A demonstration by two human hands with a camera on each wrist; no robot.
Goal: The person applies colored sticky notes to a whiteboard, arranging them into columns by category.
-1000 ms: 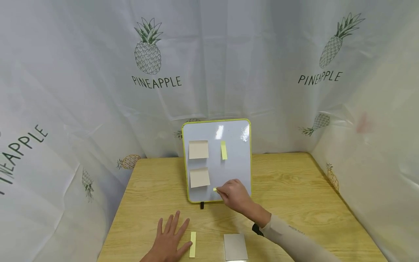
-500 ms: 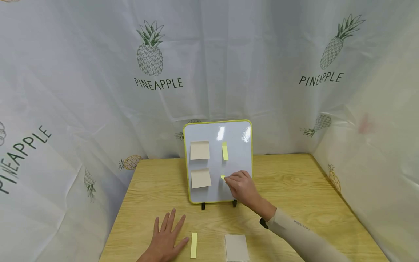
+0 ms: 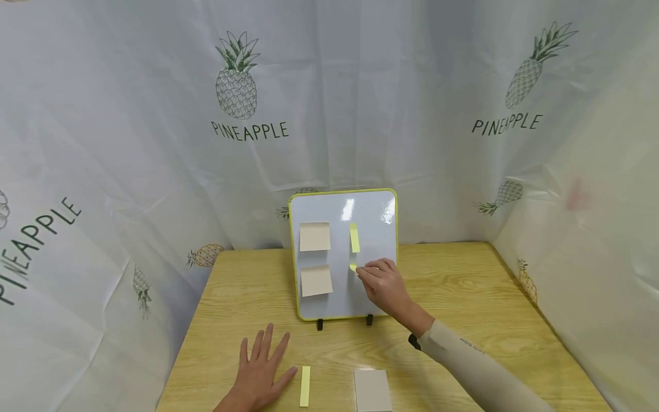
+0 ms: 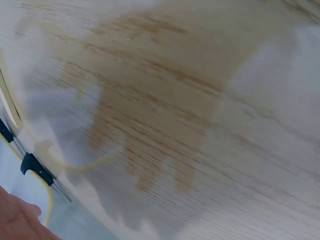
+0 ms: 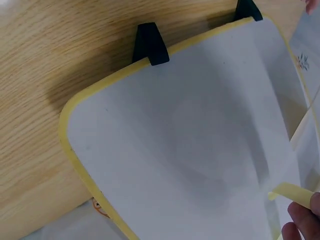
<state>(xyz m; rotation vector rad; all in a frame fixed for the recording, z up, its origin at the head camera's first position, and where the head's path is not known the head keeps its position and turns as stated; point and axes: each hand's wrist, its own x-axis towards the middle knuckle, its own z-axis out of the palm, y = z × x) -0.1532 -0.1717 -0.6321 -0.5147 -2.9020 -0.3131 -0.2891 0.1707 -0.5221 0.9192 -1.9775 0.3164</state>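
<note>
My right hand [image 3: 385, 288] pinches a narrow yellow sticky note [image 5: 294, 193] close against the lower middle of a whiteboard [image 3: 342, 209] with a yellow rim. Another yellow strip [image 3: 354, 238] is stuck on the board just above it. To the left, two beige sticky notes [image 3: 314, 237] hang one above the other. My left hand [image 3: 257, 375] rests on the table with fingers spread. Beside its thumb lies a slim yellow sticky note pad [image 3: 305, 386]. A square beige sticky note pad [image 3: 373, 390] lies farther right.
Black stand feet [image 5: 151, 44] hold the board's lower edge on the wooden table [image 3: 463, 286]. A white curtain [image 3: 370, 114] printed with pineapples surrounds the table at the back and sides.
My right hand has moved up the board with the yellow sticky note, toward the strip above. My left hand has slid slightly left, away from the slim yellow pad.
</note>
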